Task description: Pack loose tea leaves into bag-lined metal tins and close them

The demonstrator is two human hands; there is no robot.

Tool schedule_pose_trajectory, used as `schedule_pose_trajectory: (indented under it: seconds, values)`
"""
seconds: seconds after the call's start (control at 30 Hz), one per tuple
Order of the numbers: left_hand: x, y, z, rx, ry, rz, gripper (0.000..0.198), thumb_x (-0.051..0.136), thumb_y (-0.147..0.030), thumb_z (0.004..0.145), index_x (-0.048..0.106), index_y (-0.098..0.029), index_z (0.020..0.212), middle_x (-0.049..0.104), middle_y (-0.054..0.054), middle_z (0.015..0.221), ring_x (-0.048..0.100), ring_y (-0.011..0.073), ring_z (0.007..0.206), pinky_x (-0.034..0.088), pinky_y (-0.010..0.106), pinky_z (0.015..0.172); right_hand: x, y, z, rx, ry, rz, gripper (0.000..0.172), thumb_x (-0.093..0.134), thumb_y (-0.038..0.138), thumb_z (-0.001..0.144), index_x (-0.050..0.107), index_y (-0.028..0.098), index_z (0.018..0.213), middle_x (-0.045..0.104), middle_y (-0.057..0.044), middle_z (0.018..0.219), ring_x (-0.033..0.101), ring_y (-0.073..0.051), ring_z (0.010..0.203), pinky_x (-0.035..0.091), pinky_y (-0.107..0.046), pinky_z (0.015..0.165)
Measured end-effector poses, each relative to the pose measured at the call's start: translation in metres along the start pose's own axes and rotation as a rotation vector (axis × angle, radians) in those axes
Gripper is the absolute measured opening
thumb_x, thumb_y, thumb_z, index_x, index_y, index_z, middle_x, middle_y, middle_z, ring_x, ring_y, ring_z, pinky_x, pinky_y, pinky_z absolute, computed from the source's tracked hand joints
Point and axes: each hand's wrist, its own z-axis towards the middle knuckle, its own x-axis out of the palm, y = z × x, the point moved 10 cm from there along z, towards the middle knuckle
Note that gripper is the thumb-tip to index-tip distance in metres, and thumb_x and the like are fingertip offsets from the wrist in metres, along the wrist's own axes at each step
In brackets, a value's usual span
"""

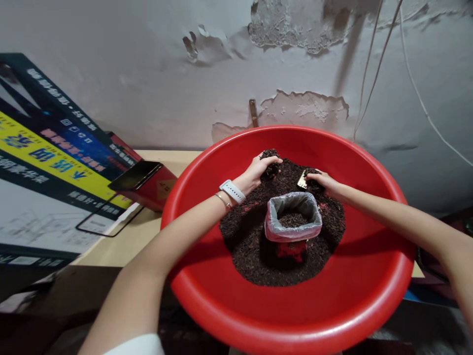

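Head view: a red basin (207,305) holds dark grains (254,256) heaped round a bag-lined pot (293,219) at its centre. The left hand (258,170), at the pot's eleven o'clock, curls closed on a clump of grains. The right hand (327,183), at one o'clock, grips a small gold piece (302,181), fingers bent. Both hands lie just beyond the pot, the right slightly nearer. The pot's mouth faces up.

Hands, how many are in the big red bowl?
2. The left hand grips a clump of dark crumbs at the pile's far side; the right hand rests on the pile beside it, behind the bag-lined pot. No others show.
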Motion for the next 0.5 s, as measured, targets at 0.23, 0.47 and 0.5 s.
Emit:
schedule_pose_trajectory:
  seconds: [0.23,0.47,0.5]
  values:
    - [0.05,-0.014,-0.064,0.029,0.223,0.001,0.036,0.074,-0.025,0.056,0.052,-0.019,0.084,0.059,-0.004,0.067,0.058,0.0126,0.057,0.044,0.022,0.049,-0.01,0.015,-0.008,0.011,-0.025,0.1,0.026,0.069,0.02,0.059,0.053,0.021,0.079,0.06,0.002,0.062,0.054,-0.013,0.056,0.047,-0.024,0.05]
    - [0.069,0.001,-0.079,0.113,0.322,0.171,0.046,0.079,-0.026,0.052,0.058,-0.018,0.093,0.068,0.002,0.094,0.062,0.0239,0.095,0.049,0.034,0.086,-0.01,0.022,-0.006,0.003,-0.017,0.125,0.026,0.069,0.019,0.061,0.05,0.022,0.079,0.059,0.001,0.063,0.054,-0.013,0.058,0.046,-0.026,0.053]
    - [0.069,0.001,-0.08,0.133,0.332,0.189,0.046,0.079,-0.026,0.053,0.059,-0.017,0.093,0.068,0.003,0.098,0.061,0.0255,0.1,0.048,0.036,0.09,-0.011,0.022,-0.006,0.0,-0.016,0.121,0.026,0.068,0.019,0.061,0.05,0.022,0.08,0.059,0.001,0.064,0.054,-0.013,0.058,0.046,-0.026,0.054]
